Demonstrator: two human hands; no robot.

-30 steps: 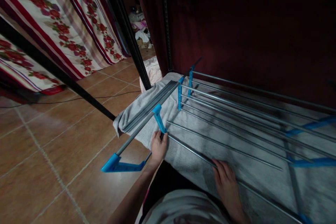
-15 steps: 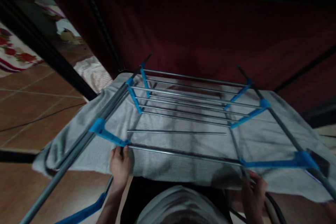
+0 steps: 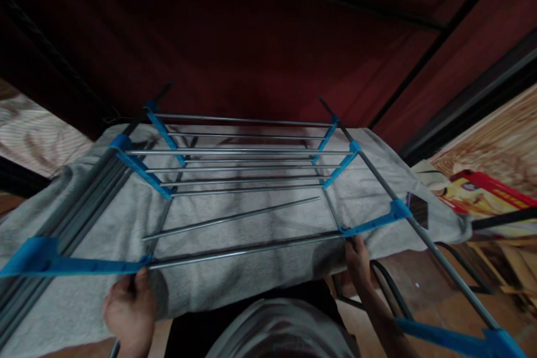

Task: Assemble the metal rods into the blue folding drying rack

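A rack of grey metal tubes with blue plastic brackets lies across a grey cloth. My left hand is closed round the rack's lower tube, just below the end of the left blue bracket. On the other side, my right hand has its fingers wrapped round the tube under the right bracket's inner end. Between the hands runs a metal crossbar. A loose thin rod rests at a slant behind that crossbar. Several thin rods span the far brackets.
A dark phone-like object lies on the cloth at the right. Beyond it are a red and yellow box and a black tubular frame. A dark red panel stands behind the rack.
The view has turned to the right, so the rack appears further left. The loose rod, nearly parallel to the crossbar before, now lies slanted. Both hands remain at the crossbar's ends.
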